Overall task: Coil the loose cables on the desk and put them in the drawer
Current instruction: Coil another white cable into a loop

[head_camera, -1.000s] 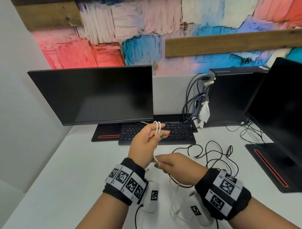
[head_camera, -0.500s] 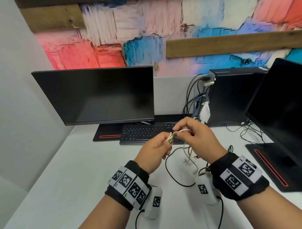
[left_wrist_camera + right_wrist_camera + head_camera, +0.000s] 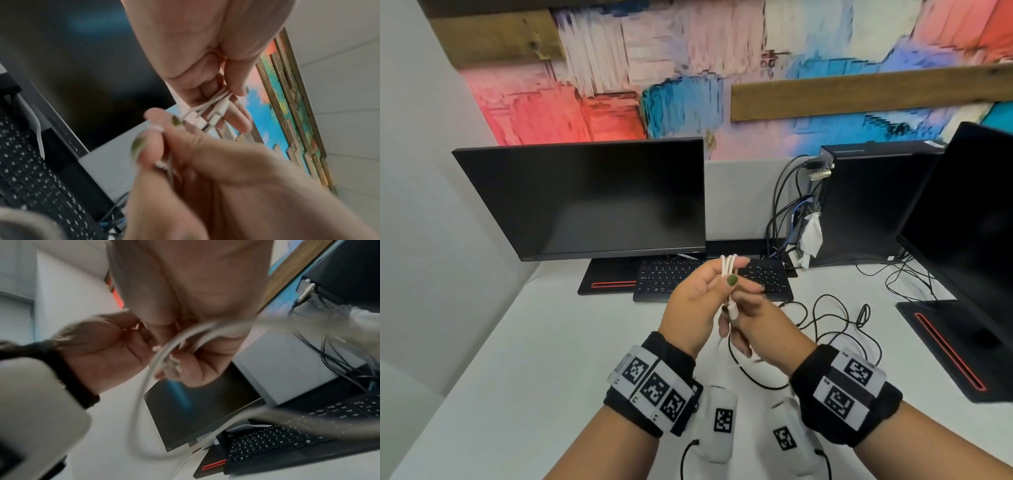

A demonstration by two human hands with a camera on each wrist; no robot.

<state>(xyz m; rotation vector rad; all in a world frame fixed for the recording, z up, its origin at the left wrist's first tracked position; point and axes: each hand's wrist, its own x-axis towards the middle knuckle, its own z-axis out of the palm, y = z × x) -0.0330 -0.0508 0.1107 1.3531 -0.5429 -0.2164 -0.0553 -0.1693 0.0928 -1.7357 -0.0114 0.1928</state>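
White cable [image 3: 728, 270] folded into a small bundle, raised over the counter [image 3: 558, 346] in front of the keyboard [image 3: 674, 278]. Left hand [image 3: 697, 305] pinching the loops between thumb and fingers; right hand [image 3: 763, 329] just below, fingers curled round the trailing plug end. Black cable [image 3: 822, 318] lying loose on the counter to the right, near the computer tower [image 3: 866, 205].

The white desk [image 3: 524, 359] is seen from above and behind the wrists in the head view, facing the left monitor [image 3: 585, 198] and the keyboard [image 3: 674, 277]. The two wrist views are taken very near, from below, looking up along each palm. The white cable [image 3: 728, 270] and the keyboard are shared by all three views.
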